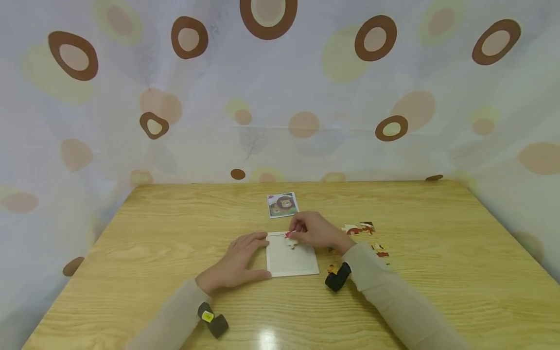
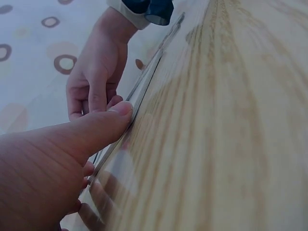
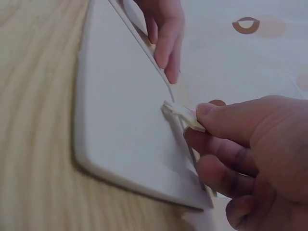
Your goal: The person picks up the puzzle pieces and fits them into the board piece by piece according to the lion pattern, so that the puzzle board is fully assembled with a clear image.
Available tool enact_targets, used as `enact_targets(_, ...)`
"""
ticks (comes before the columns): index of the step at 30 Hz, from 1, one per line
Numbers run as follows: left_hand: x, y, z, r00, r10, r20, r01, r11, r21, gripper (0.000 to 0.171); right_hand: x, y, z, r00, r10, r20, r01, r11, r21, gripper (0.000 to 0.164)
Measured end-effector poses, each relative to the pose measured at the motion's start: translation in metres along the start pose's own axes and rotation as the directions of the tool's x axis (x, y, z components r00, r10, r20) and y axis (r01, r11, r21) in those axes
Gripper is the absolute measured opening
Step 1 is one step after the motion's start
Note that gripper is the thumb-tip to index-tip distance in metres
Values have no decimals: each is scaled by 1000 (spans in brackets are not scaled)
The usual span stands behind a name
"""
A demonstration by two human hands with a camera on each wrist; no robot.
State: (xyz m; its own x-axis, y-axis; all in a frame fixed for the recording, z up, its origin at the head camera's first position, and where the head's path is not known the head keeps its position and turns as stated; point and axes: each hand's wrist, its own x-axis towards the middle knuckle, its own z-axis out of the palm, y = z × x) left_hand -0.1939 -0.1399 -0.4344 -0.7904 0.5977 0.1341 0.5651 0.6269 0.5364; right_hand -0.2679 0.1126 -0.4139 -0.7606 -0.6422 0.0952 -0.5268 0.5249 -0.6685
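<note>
A white, shallow puzzle tray (image 1: 292, 261) with a raised border lies on the wooden table. My left hand (image 1: 237, 260) rests along its left side, fingers spread and loosely straight. In the left wrist view, that thumb (image 2: 103, 127) lies against the tray's edge. Over the tray's upper part, my right hand (image 1: 318, 230) pinches a jigsaw piece (image 1: 290, 241) with a bit of pink on it. From the right wrist view, the piece (image 3: 184, 115) is tilted between thumb and forefinger, close over the tray (image 3: 120, 96) near its border.
Behind the tray lies a square picture card (image 1: 282, 204) showing a lion. Several loose jigsaw pieces (image 1: 352, 229) are scattered to the right, some partly hidden by the right forearm. A patterned cloth (image 1: 302, 150) hangs along the table's back edge and sides.
</note>
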Motion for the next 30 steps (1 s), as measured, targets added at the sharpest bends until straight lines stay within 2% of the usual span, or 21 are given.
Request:
enact_targets(7, 2, 1, 2, 1000, -14, 10, 14, 1000, -1, 70, 4, -7, 12, 998, 48, -36, -50, 997, -52, 10)
enact_targets(14, 4, 2, 1, 999, -31, 31, 32, 999, -13, 70, 9, -15, 19, 994, 61, -88, -73, 988, -136, 13)
enact_targets(26, 1, 2, 1, 1000, -15, 5, 15, 1000, -22, 67, 19, -30, 29, 961, 236, -146, -262, 946, -192, 25)
enact_targets(30, 0, 1, 2, 1000, -10, -10, 10, 1000, -27, 66, 22, -32, 31, 953, 264, -152, -291, 937, -195, 25)
